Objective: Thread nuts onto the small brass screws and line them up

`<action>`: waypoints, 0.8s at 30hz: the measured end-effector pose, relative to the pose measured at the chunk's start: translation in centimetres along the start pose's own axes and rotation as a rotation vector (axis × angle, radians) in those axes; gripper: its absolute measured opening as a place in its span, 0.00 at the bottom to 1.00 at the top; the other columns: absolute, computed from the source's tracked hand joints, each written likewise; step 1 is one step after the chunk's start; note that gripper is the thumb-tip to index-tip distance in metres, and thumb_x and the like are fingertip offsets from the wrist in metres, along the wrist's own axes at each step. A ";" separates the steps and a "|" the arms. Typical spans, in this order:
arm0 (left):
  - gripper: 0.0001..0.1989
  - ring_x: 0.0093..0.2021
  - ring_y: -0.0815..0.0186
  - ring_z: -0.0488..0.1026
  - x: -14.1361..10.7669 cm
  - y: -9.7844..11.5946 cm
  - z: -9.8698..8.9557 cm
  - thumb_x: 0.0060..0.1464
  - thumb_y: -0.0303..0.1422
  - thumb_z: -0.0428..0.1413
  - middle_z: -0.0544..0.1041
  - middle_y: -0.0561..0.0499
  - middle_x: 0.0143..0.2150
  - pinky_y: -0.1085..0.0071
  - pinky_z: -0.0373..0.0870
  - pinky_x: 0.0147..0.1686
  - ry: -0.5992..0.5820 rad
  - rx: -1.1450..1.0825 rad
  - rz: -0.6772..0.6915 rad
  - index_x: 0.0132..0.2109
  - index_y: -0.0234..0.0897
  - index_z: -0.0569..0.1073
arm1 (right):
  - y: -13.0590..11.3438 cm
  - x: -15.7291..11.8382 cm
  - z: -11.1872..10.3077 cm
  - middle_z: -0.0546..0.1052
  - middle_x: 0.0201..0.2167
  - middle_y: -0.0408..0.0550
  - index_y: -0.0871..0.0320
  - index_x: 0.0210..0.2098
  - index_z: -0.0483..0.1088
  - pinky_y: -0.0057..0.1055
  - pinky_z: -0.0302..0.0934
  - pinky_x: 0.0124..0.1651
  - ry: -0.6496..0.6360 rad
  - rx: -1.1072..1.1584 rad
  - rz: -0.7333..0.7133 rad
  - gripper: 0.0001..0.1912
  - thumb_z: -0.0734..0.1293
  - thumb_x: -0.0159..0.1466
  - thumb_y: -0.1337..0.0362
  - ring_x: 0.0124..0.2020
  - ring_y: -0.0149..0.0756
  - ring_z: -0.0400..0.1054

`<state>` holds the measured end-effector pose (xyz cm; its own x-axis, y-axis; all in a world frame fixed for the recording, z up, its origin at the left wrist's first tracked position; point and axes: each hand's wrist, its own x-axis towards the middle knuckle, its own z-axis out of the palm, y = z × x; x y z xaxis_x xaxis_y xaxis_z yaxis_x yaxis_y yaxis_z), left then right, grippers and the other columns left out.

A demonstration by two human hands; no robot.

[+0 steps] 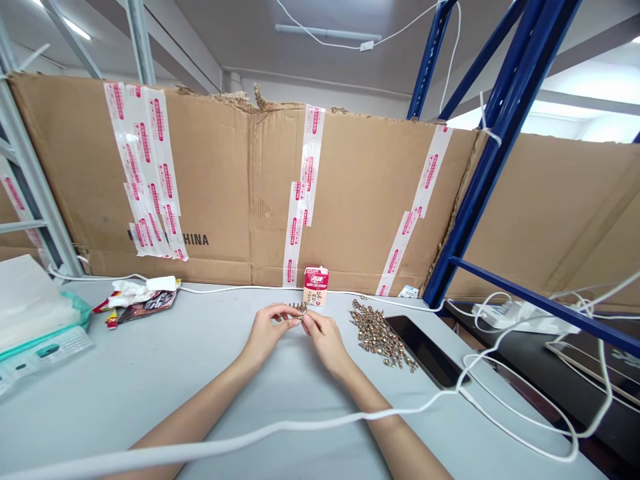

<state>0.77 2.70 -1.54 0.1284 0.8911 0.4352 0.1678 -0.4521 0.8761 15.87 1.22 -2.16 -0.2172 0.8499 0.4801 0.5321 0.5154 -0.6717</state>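
My left hand [269,331] and my right hand [326,339] meet at the middle of the grey table, fingertips pinched together. A small bronze-coloured screw [301,317] is between the fingertips of both hands, mostly covered by them. Right behind the fingers, several screws [296,306] stand in a short row, partly hidden by my left hand. To the right of my right hand lies a loose pile of the same screws [377,332]. A small red and cream drink carton [315,288] stands upright just behind my hands.
A black phone [425,350] lies beside the pile. White cables [280,427] cross the foreground and the right side. Snack wrappers [150,305] and a plastic package [35,320] lie at left. A taped cardboard wall [215,180] and a blue rack post [480,180] stand behind.
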 end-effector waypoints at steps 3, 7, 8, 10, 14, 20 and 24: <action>0.10 0.36 0.62 0.68 0.0 0.4 -0.2 0.43 0.36 0.60 0.76 0.48 0.33 0.70 0.60 0.36 -0.011 0.033 0.034 0.34 0.37 0.77 | 0.5 0.2 0.5 0.58 0.17 0.39 0.58 0.21 0.59 0.24 0.47 0.26 0.020 0.139 0.011 0.22 0.51 0.65 0.53 0.22 0.28 0.53; 0.13 0.36 0.62 0.71 0.1 1.0 -0.4 0.48 0.41 0.55 0.77 0.47 0.35 0.70 0.60 0.35 -0.061 -0.016 -0.018 0.37 0.36 0.75 | 0.4 0.2 0.4 0.58 0.17 0.39 0.58 0.21 0.60 0.24 0.47 0.26 0.063 0.136 0.008 0.22 0.52 0.65 0.53 0.21 0.28 0.52; 0.13 0.35 0.61 0.71 0.1 1.0 -0.5 0.49 0.41 0.54 0.77 0.47 0.34 0.70 0.59 0.35 -0.077 0.005 -0.021 0.35 0.36 0.75 | 0.3 0.2 0.4 0.59 0.17 0.39 0.58 0.21 0.61 0.24 0.48 0.26 0.063 0.111 0.007 0.21 0.52 0.65 0.54 0.21 0.28 0.53; 0.13 0.33 0.61 0.70 0.1 1.0 -0.5 0.50 0.40 0.53 0.76 0.48 0.29 0.70 0.58 0.33 -0.108 0.072 -0.015 0.30 0.35 0.75 | 0.0 0.1 0.2 0.60 0.18 0.39 0.58 0.22 0.62 0.23 0.48 0.27 0.048 0.057 0.005 0.20 0.52 0.65 0.55 0.22 0.28 0.54; 0.10 0.33 0.62 0.69 0.1 0.6 -0.6 0.48 0.38 0.55 0.77 0.49 0.30 0.70 0.58 0.34 -0.126 0.135 0.005 0.31 0.37 0.76 | -0.2 -0.1 0.0 0.62 0.19 0.39 0.58 0.23 0.62 0.23 0.48 0.28 0.022 -0.018 -0.007 0.19 0.52 0.65 0.56 0.22 0.28 0.55; 0.12 0.36 0.61 0.68 0.3 1.0 -1.0 0.42 0.37 0.60 0.76 0.49 0.35 0.70 0.59 0.36 -0.095 0.164 0.072 0.37 0.39 0.76 | -0.2 0.0 -0.2 0.64 0.19 0.40 0.58 0.24 0.63 0.23 0.48 0.27 0.017 -0.039 -0.021 0.19 0.51 0.66 0.57 0.22 0.29 0.56; 0.13 0.38 0.61 0.70 0.6 1.3 -1.4 0.49 0.40 0.55 0.77 0.48 0.36 0.70 0.59 0.37 -0.169 0.106 0.008 0.38 0.38 0.75 | -0.3 -0.1 -0.3 0.65 0.19 0.40 0.57 0.24 0.64 0.23 0.48 0.28 0.016 -0.059 -0.029 0.20 0.51 0.66 0.57 0.23 0.29 0.57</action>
<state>-0.30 2.71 0.13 0.2905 0.8721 0.3938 0.2671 -0.4691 0.8418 15.96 0.94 -1.79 -0.2205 0.8329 0.5077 0.5734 0.5317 -0.6233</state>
